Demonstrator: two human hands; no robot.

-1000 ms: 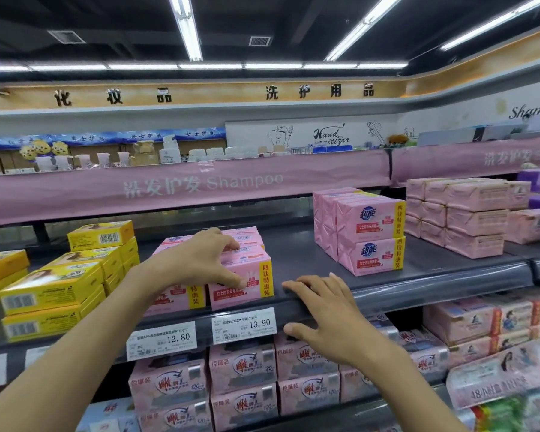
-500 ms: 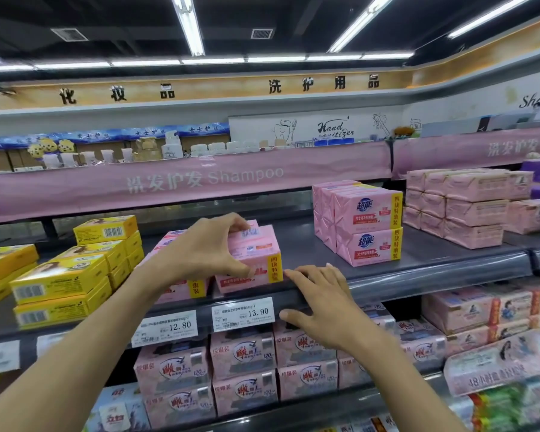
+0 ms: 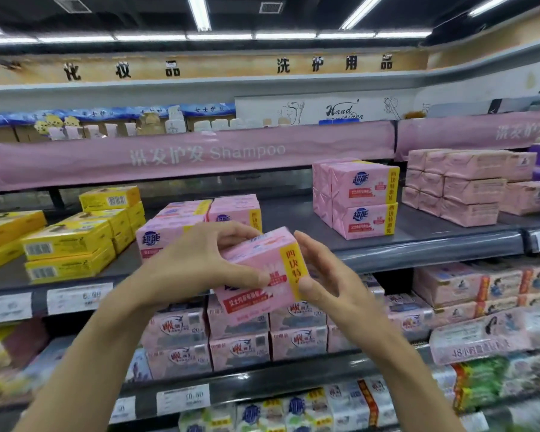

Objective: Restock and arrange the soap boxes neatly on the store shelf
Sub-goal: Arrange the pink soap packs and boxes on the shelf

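The pink soap box (image 3: 259, 272) is off the grey shelf (image 3: 418, 244), held in the air just in front of the shelf's front edge and tilted, with its yellow-striped end higher than the other. The left hand (image 3: 197, 263) grips it from the shelf's left side, fingers curled over the top and thumb pressed on the printed front face. The right hand (image 3: 331, 275) lies against the yellow-striped end with its fingers nearly straight and relaxed, the thumb touching the lower front corner; it does not wrap round the box. On the shelf, directly behind the held box, sits a group of matching pink boxes (image 3: 200, 219). Toward the shelf's left end are stacked yellow boxes (image 3: 69, 241). Toward its right, well apart from the group, stands a two-high stack of the same pink packs (image 3: 362, 198), and past that, stacks of pale pink wrapped packs (image 3: 468, 188). White price tags (image 3: 78, 297) are fixed along the shelf's front lip. Above the shelf hangs a pink banner (image 3: 200, 154) reading "Shampoo". Below the shelf, another level holds rows of pink packs (image 3: 240, 347), blurred.
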